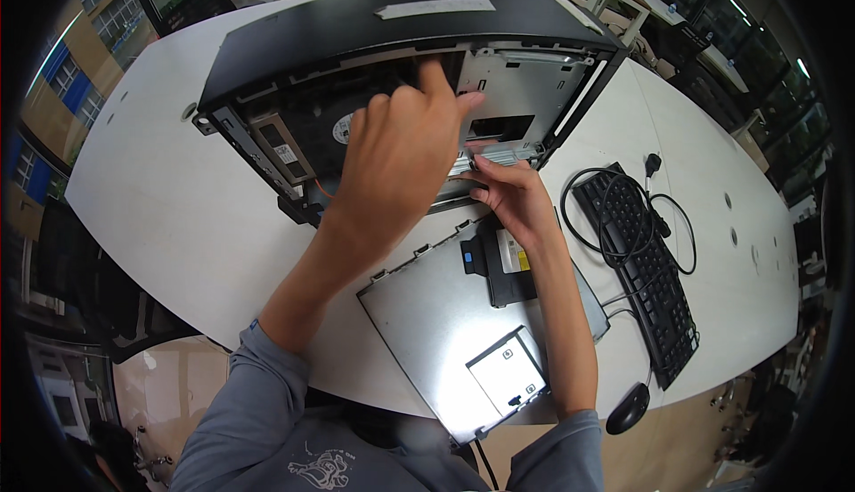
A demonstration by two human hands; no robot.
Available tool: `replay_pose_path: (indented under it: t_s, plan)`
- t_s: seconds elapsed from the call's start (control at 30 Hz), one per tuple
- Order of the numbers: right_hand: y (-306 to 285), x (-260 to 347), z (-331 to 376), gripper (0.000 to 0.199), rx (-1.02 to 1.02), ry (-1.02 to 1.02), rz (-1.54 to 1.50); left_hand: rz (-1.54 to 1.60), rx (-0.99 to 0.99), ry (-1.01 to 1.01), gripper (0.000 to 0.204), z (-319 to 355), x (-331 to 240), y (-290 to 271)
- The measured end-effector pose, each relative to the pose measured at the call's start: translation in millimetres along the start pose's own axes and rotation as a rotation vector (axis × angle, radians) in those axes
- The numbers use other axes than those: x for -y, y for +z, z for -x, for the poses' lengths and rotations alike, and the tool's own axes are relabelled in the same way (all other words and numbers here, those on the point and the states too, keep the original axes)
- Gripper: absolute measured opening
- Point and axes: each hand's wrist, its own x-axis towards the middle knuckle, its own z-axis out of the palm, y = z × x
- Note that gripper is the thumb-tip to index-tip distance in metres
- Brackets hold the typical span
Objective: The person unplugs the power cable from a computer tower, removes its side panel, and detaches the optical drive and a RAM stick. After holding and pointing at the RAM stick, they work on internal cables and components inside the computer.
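Observation:
An opened black computer case (525, 20) lies on its side on the white table, its metal inside facing me. My left hand (401, 154) reaches into it, index finger stretched up under the upper edge and thumb held apart. That fingertip is hidden by the case; the other fingers are curled with nothing visible in them. At the lower rim of the drive bay (517, 87), my right hand (512, 194) has thumb and fingers closed together by a metal rail. What they pinch is too small to make out.
In front of the case lies a bare metal side panel (419, 314), with a black drive-like part (508, 287) with a blue tab on it. To the right are a black keyboard (641, 287), a coiled cable (570, 211) and a black mouse (629, 408).

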Motion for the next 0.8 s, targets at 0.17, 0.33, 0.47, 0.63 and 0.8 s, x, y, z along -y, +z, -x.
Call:
replay_pose_path:
  t_s: [0.17,0.33,0.47,0.63,0.8]
  plan:
    - [-12.4,-12.2,-5.3,0.021,-0.087,-0.005,0.023,-0.063,-0.013,0.066,0.039,0.0,-1.3,2.1]
    - [-3.6,-15.8,-7.5,0.018,-0.035,-0.027,-0.04,-0.069,0.071,0.051,0.037,-1.1,5.1,1.3]
    - [-2.1,-14.4,-8.5,0.021,-0.066,-0.083,0.084,-0.101,0.085,0.068,0.036,-0.5,3.6,5.7]
    - [-5.7,-17.0,-10.5,0.019,-0.078,-0.074,0.069,-0.148,0.118,0.057,0.035,2.5,2.5,-0.6]
    - [-3.3,-18.2,-10.0,0.007,0.004,-0.112,0.053,-0.156,0.194,-0.004,0.037,1.4,2.8,-9.8]
